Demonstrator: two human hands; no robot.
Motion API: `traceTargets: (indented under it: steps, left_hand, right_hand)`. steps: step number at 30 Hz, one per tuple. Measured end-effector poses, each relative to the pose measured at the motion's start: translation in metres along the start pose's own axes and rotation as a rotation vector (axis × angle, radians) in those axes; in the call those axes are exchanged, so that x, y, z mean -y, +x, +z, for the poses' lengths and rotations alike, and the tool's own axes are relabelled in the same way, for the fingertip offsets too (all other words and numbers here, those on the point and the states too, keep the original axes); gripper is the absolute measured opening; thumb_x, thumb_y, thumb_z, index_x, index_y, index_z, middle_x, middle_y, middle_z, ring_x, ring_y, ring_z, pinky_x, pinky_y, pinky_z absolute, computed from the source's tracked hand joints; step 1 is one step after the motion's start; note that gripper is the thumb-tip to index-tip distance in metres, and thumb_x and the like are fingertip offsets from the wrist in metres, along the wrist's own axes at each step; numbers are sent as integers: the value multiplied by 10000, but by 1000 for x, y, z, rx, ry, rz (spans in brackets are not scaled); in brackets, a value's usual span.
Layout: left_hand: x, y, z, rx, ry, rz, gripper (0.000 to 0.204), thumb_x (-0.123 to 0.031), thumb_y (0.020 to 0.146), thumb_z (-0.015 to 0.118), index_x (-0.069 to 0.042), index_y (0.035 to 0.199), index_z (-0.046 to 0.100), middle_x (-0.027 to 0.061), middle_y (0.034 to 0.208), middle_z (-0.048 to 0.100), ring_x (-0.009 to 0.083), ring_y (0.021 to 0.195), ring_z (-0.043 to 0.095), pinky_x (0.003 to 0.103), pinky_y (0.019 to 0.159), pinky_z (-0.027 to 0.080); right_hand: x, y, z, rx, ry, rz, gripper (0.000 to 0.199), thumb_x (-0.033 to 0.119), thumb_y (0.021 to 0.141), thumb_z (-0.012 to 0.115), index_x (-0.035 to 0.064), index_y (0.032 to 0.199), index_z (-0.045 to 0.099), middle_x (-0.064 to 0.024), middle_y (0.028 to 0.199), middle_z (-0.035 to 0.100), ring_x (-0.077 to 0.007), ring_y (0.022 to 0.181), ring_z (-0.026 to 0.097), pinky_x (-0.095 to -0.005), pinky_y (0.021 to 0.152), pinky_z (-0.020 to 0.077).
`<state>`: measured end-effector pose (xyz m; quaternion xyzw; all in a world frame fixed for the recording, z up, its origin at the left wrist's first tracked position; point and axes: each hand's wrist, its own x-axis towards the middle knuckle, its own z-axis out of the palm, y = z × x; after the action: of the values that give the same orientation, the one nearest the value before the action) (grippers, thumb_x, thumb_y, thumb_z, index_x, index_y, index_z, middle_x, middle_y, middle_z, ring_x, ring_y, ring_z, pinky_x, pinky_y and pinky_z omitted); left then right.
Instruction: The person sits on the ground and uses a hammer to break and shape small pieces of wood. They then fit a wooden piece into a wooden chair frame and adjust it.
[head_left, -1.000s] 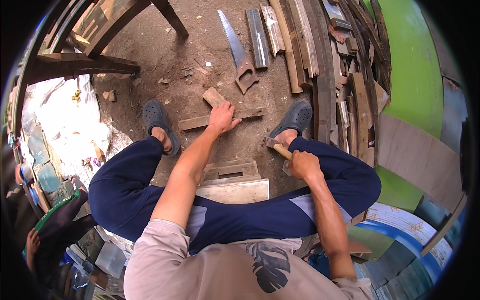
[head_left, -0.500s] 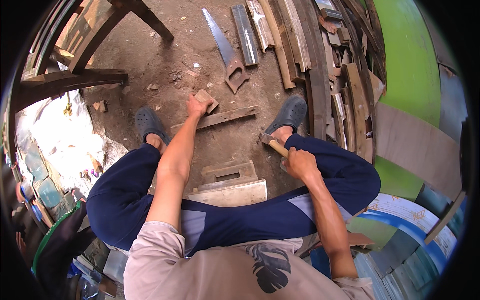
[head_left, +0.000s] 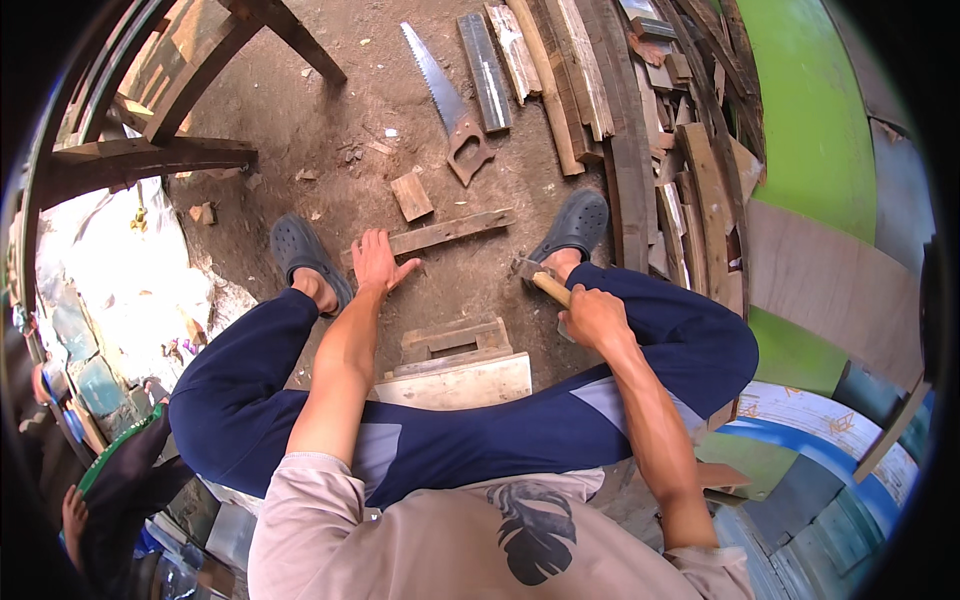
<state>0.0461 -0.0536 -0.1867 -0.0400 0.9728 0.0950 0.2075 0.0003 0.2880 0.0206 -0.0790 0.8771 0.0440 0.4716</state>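
My left hand (head_left: 376,262) lies over the left end of a narrow wooden strip (head_left: 455,231) on the dirt ground, fingers stretched out and thumb spread to the side. Just beyond the strip, a small wooden block (head_left: 411,196) rests untouched. My right hand (head_left: 598,318) is closed around the light wooden handle of a hammer (head_left: 552,289). The hammer's metal head points forward and left, close to my right shoe (head_left: 579,224). Between my legs stands a low wooden piece with a slot (head_left: 455,343), behind a pale board (head_left: 460,382).
Ahead lie a handsaw (head_left: 455,120) and a dark metal-looking bar (head_left: 485,72). Long timbers and offcuts (head_left: 620,140) are piled on the right, beside a green panel (head_left: 815,110). A wooden frame (head_left: 150,158) stands at the left. Another person's hand (head_left: 74,515) shows at the lower left.
My left hand has let go of the small block, leaving it on the ground, and has come back toward me onto the strip's left end. The right hand keeps the hammer almost still.
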Motion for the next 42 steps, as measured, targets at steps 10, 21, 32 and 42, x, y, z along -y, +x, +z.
traceTargets:
  steps: [10, 21, 32, 42]
  left_hand:
    - [19, 0, -81, 371, 36, 182, 565, -315, 762, 726, -92, 1187, 428, 201, 1073, 623, 402, 987, 631, 522, 829, 488]
    - [-37, -33, -233, 131, 23, 202, 450, -304, 732, 718, -51, 1079, 585, 194, 926, 688, 388, 894, 658, 477, 753, 522]
    - [22, 19, -189, -177, -388, 109, 451, -278, 816, 698, -72, 1203, 596, 166, 1126, 610, 323, 1065, 602, 403, 925, 471]
    - [125, 7, -85, 63, -653, -153, 557, -220, 712, 728, -25, 1221, 617, 174, 1181, 648, 265, 1038, 637, 344, 894, 490]
  right_hand:
    - [15, -10, -13, -6, -52, -58, 387, 362, 848, 663, 8, 999, 699, -173, 951, 711, -318, 921, 690, -410, 781, 548]
    - [19, -18, -34, -125, 163, 63, 348, 291, 845, 618, 31, 1060, 706, -176, 1085, 689, -321, 1014, 668, -405, 859, 533]
    - [-8, -18, -25, -152, 252, 180, 309, 159, 793, 617, 55, 1066, 715, -155, 1115, 688, -304, 1054, 661, -376, 848, 537]
    - [-6, -15, -20, -95, 240, 150, 299, 151, 797, 636, 66, 1071, 717, -130, 1119, 692, -272, 1046, 668, -369, 835, 540]
